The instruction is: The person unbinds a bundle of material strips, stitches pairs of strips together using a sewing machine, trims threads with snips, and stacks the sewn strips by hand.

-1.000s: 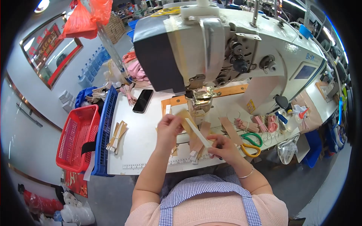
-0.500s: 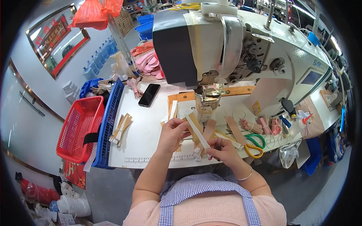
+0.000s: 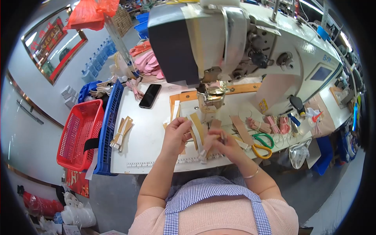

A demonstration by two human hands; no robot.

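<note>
My left hand (image 3: pixel 177 135) is closed in a pinch on the upper end of a narrow white strip (image 3: pixel 197 137), which hangs down toward the table's front edge. Behind the strip is a tan strip (image 3: pixel 199 124); whether my fingers touch it too I cannot tell. My right hand (image 3: pixel 226 145) is smeared by motion over the pinkish-brown strips (image 3: pixel 215 124), so its grip is unclear. Just beyond both hands stands the sewing machine's needle and presser area (image 3: pixel 211 96). Right of my right hand lie scissors (image 3: pixel 262 152) with green and yellow handles, beside a brown strip (image 3: pixel 242 130).
A bundle of tan and white strips (image 3: pixel 122 133) and a phone (image 3: pixel 150 96) lie on the left of the table. Blue (image 3: pixel 111 129) and red baskets (image 3: pixel 62 143) stand beyond its left edge. Tied pink bundles (image 3: pixel 271 124) and a clear bag (image 3: pixel 300 153) are at right.
My right hand has let go of the white strip's lower end and moved slightly up and left. The strip now hangs more upright from my left hand. The whole view has shifted slightly.
</note>
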